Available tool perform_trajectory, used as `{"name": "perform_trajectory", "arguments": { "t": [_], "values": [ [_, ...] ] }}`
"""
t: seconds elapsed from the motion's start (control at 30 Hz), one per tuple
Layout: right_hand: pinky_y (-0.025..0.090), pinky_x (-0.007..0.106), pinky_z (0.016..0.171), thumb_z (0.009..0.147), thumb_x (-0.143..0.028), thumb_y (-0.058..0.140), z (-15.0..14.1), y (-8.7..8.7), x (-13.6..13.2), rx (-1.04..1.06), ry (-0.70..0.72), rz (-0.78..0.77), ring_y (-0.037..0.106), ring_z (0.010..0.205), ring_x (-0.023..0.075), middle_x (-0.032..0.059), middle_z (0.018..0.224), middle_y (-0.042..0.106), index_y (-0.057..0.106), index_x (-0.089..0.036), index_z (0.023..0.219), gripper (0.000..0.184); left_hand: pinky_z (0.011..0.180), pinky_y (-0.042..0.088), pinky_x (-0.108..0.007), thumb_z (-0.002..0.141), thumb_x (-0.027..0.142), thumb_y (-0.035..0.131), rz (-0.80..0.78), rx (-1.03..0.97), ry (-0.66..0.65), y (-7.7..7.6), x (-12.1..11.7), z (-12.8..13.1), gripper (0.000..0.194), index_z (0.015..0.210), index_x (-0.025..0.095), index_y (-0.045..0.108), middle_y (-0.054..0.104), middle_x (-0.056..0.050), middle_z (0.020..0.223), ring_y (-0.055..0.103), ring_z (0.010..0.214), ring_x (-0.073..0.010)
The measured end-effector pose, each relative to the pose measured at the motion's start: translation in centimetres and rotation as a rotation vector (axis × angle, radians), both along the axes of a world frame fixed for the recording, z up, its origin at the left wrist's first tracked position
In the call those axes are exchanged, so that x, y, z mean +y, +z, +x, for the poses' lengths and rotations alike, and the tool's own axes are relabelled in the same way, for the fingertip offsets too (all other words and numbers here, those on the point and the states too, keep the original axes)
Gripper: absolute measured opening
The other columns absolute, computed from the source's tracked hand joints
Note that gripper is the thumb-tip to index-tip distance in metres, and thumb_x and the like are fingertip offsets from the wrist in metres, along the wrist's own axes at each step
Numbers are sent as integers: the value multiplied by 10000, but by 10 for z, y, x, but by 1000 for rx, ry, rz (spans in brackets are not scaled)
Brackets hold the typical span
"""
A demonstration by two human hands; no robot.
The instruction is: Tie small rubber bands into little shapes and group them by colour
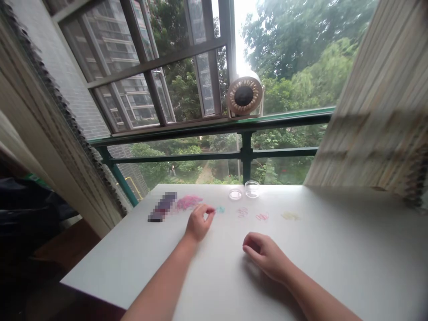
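Thumb and forefinger of my left hand [198,221] are pinched together over the white table, between a pink-purple heap of small loops [189,202] and a little teal cluster [220,209]. Whatever the pinch holds, if anything, is too small to make out. My right hand [262,251] is loosely curled low over the table nearer to me, fingertips close to the thumb, and nothing shows in it. Beyond it lie separate small groups of thin loops that look like rubber bands: a mauve one [242,212], a pink one [262,216] and a pale yellow one [290,216].
Toward the back of the white table [334,267] are a clear round container [252,189] and a flat clear lid [235,194]. A dark blurred-out object [162,207] lies at the left. Behind the table, a fan [244,95] stands by the green railing [246,156]; curtains hang on both sides.
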State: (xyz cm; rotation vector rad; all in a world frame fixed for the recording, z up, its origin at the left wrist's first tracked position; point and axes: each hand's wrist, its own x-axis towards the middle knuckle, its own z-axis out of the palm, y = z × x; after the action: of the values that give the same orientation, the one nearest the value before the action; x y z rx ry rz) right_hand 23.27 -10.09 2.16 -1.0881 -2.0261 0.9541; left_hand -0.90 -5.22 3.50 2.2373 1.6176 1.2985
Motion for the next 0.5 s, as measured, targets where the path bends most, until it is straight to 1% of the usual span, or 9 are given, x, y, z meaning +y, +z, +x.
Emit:
{"name": "perform_trajectory", "arguments": {
  "t": [0.07,0.13,0.23,0.33,0.43,0.5],
  "values": [
    [357,249,550,812,-240,481,2,-2,3,31,-17,-6,444,579,121,-15,632,513,544,-174,766,102,737,471,-277,813,210,520,-13,1,-135,6,-5,25,105,823,195,624,647,-40,811,600,797,-154],
    [366,251,553,825,-260,482,3,-4,6,69,-41,-18,445,575,120,-23,631,501,539,-174,826,103,736,471,-274,803,202,535,-32,-7,-239,11,-9,47,97,821,197,630,651,-37,820,599,792,-150],
    [384,251,553,848,-302,474,5,-6,9,131,-65,-46,461,578,118,-25,649,498,521,-175,897,144,758,468,-277,793,178,538,-40,-30,-346,11,-13,68,105,826,198,637,655,-36,810,597,785,-147],
    [392,243,532,863,-331,461,4,-8,9,172,-72,-76,472,569,114,-24,667,500,510,-179,917,169,762,467,-285,785,164,539,-43,-50,-385,5,-16,74,107,812,194,637,653,-38,781,594,764,-149],
    [389,238,503,864,-342,460,4,-10,9,171,-103,-82,467,536,108,-30,642,486,495,-183,850,164,743,469,-289,780,174,551,-80,-80,-389,0,-20,71,96,802,203,640,658,-35,767,597,746,-152],
    [385,236,487,855,-341,475,5,-10,9,165,-145,-73,453,513,105,-38,614,470,477,-187,817,159,727,467,-285,779,186,561,-107,-106,-385,-2,-23,67,87,801,208,642,664,-32,768,601,742,-150]
  ]
}}
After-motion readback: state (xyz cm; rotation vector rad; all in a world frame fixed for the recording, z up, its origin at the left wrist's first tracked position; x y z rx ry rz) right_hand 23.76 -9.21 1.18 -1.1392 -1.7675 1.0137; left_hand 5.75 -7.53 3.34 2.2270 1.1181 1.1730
